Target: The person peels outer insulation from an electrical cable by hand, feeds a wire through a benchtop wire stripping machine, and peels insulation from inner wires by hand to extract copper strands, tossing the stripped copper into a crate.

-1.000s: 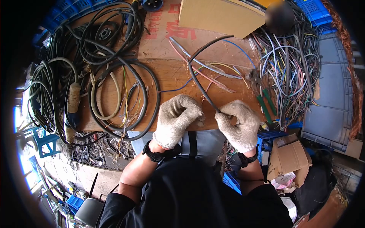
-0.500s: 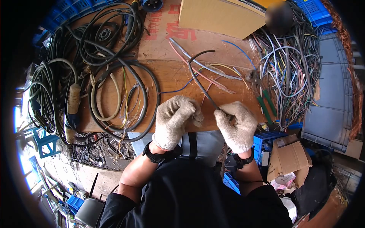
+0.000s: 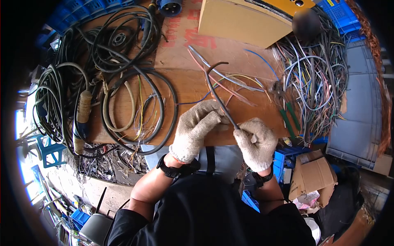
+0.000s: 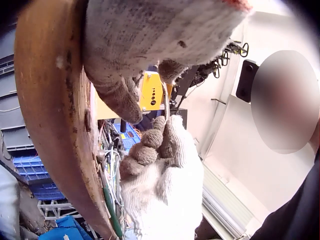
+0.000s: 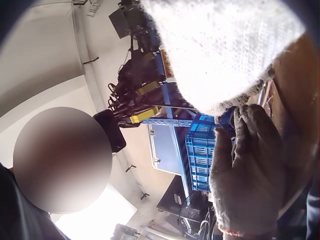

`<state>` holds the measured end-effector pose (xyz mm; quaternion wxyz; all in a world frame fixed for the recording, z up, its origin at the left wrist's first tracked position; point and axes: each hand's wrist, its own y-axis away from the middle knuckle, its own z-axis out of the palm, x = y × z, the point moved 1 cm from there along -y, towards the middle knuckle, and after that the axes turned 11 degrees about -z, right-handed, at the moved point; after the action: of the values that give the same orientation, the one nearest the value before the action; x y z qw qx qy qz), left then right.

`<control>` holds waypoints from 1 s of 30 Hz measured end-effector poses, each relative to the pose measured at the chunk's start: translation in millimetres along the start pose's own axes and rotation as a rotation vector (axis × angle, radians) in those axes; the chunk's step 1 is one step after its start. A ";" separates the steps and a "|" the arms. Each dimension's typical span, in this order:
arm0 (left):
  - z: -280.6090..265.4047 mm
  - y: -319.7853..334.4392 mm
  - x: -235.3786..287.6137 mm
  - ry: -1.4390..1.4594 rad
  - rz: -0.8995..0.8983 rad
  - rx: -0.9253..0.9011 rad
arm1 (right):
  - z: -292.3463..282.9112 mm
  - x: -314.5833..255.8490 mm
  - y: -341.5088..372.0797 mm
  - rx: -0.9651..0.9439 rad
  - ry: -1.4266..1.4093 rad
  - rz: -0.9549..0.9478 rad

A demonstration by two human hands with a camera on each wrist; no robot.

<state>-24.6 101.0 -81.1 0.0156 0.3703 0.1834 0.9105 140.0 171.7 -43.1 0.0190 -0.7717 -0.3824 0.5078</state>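
A bent length of black cable [image 3: 215, 88] rises from my right hand [image 3: 256, 143] over the wooden table. The gloved right hand pinches its near end between thumb and curled fingers. My left hand [image 3: 198, 129], gloved too, reaches toward the cable from the left, fingertips right beside it just above the right hand's grip. In the left wrist view a gap shows between the left thumb [image 4: 171, 71] and fingers [image 4: 122, 102], with the cable close by. Beyond the hands lie stripped pink and grey-white wires [image 3: 230, 92]. Green-handled pliers [image 3: 287, 110] rest to the right.
Coiled black cables [image 3: 123, 53] cover the table's left side. A heap of mixed wires [image 3: 314, 78] fills its right side, next to a grey crate lid [image 3: 356, 98]. At the back stands a beige box-like panel [image 3: 240, 24]. An opened cardboard box [image 3: 314, 174] sits below the right edge.
The cable's far end has come nearer to me and swung left. My left hand's fingers have straightened out and moved right, up to the cable. The head view has shifted slightly.
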 end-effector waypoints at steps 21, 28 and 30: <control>15.8 17.8 9.1 -0.111 -0.001 0.001 | 6.6 -6.4 -4.1 -0.052 0.109 -0.089; 6.7 16.4 10.5 -0.289 0.027 0.122 | -1.0 4.0 4.2 0.001 -0.148 0.053; 6.0 21.7 17.7 -0.429 0.009 0.065 | -7.2 5.9 -5.7 0.032 -0.065 0.110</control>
<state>-31.0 85.6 -57.8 0.0381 0.5566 0.2036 0.8046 143.6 181.9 -41.8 -0.0091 -0.7744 -0.3316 0.5387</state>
